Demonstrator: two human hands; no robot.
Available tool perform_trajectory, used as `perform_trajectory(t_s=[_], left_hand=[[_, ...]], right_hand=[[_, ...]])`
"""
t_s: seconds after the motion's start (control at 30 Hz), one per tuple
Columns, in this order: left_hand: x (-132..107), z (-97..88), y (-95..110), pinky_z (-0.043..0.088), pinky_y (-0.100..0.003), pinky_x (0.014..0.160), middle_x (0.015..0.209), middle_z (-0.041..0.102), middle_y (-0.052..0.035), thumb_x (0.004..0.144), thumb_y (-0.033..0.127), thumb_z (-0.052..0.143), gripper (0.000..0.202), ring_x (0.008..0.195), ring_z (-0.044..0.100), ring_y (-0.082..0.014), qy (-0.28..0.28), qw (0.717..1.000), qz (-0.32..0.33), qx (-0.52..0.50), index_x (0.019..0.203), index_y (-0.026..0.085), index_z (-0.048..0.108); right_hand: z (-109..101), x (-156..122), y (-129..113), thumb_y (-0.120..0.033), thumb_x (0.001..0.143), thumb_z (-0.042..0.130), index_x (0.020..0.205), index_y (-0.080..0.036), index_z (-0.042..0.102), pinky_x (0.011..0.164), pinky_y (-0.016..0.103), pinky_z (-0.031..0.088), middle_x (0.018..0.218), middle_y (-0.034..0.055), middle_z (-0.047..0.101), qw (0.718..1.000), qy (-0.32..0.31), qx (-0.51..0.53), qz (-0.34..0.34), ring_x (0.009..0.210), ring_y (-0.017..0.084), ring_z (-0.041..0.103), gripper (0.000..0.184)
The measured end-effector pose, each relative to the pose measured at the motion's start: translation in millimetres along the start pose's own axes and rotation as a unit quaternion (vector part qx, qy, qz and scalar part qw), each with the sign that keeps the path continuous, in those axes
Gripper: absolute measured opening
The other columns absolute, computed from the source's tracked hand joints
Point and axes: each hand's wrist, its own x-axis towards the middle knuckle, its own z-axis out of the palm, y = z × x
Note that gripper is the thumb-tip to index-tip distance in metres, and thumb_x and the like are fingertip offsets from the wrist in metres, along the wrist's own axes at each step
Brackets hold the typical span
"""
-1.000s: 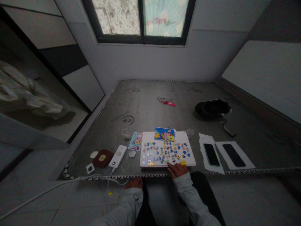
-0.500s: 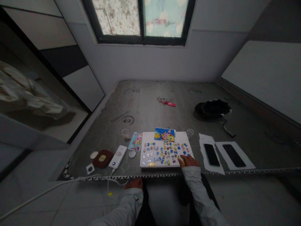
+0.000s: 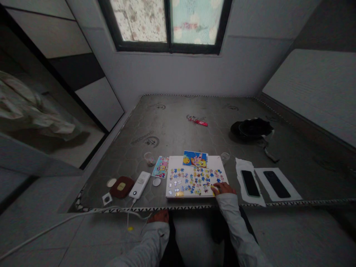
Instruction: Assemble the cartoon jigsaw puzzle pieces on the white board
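Observation:
My right hand (image 3: 224, 188) is at the right front corner of a white board (image 3: 174, 162), its thumb and fingertips closed at a small yellow jigsaw piece (image 3: 215, 190). Loose jigsaw pieces (image 3: 191, 178), mostly blue and yellow, lie spread over the board, with several pale ones at its left. A blue cartoon picture card (image 3: 195, 159) rests on the board's far edge. My left hand (image 3: 159, 216) hangs low beside my thigh, just below the near edge of the bed-like surface; its fingers are mostly hidden.
Left of the board are a second cartoon card (image 3: 160, 167), a clear cup (image 3: 149, 159), a round lid (image 3: 156, 182), a white power bank (image 3: 139, 185) with a cable and a brown case (image 3: 121, 187). Two phones (image 3: 250, 183) lie right. Farther back are a black cap (image 3: 251, 128) and a red item (image 3: 198, 121).
My right hand has shifted very slightly, its fingers drawing closer together at the yellow piece. My left hand stays in place, and the things around look the same.

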Motion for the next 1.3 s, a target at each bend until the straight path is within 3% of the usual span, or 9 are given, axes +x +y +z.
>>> perform_trajectory(t_s=[0.33, 0.6, 0.83, 1.13, 1.3], left_hand=[[2.4, 5.0, -3.1, 0.042, -0.026, 0.077, 0.111, 0.071, 0.0057, 0.086, 0.019, 0.043, 0.027, 0.105, 0.064, -0.0144, 0.027, 1.0, 0.014, 0.003, 0.091, 0.033, 0.066], [2.5, 8.2, -4.4, 0.045, -0.027, 0.077, 0.11, 0.071, 0.0047, 0.085, 0.019, 0.044, 0.029, 0.104, 0.064, -0.0173, 0.042, 0.999, 0.016, -0.01, 0.092, 0.032, 0.068], [0.2, 4.5, -3.2, 0.045, -0.028, 0.081, 0.11, 0.07, 0.0014, 0.086, 0.019, 0.043, 0.029, 0.105, 0.063, -0.019, 0.037, 0.999, 0.017, -0.015, 0.092, 0.03, 0.069], [2.6, 3.6, -3.5, 0.044, -0.033, 0.08, 0.112, 0.07, -0.0019, 0.086, 0.023, 0.043, 0.025, 0.105, 0.063, -0.0221, 0.01, 0.999, 0.031, -0.013, 0.093, 0.03, 0.066], [1.6, 1.5, -4.1, 0.044, -0.033, 0.08, 0.114, 0.069, -0.0015, 0.088, 0.028, 0.042, 0.024, 0.107, 0.063, -0.0227, 0.006, 1.0, 0.027, -0.012, 0.094, 0.031, 0.065]], right_hand=[[-8.5, 5.2, -15.3, -0.056, 0.068, 0.06, 0.078, -0.025, 0.066, 0.072, 0.034, 0.043, 0.079, 0.0031, 0.072, 0.978, -0.044, 0.165, 0.121, 0.076, 0.022, 0.066, 0.034], [-10.8, 7.7, -20.7, -0.055, 0.06, 0.062, 0.08, -0.025, 0.066, 0.071, 0.035, 0.047, 0.07, 0.0024, 0.073, 0.962, -0.04, 0.216, 0.162, 0.07, 0.024, 0.069, 0.037], [-16.1, -0.3, -28.2, -0.056, 0.071, 0.064, 0.085, -0.023, 0.073, 0.07, 0.032, 0.052, 0.082, 0.0059, 0.075, 0.946, -0.049, 0.285, 0.145, 0.076, 0.023, 0.069, 0.037], [13.1, -33.4, -56.6, -0.059, 0.062, 0.075, 0.082, -0.021, 0.075, 0.075, 0.036, 0.057, 0.084, 0.0095, 0.076, 0.869, -0.095, 0.45, 0.183, 0.08, 0.026, 0.071, 0.043], [32.1, -43.1, -63.8, -0.064, 0.057, 0.076, 0.077, -0.021, 0.072, 0.064, 0.036, 0.057, 0.071, 0.0099, 0.075, 0.86, -0.119, 0.451, 0.206, 0.068, 0.027, 0.071, 0.047]])
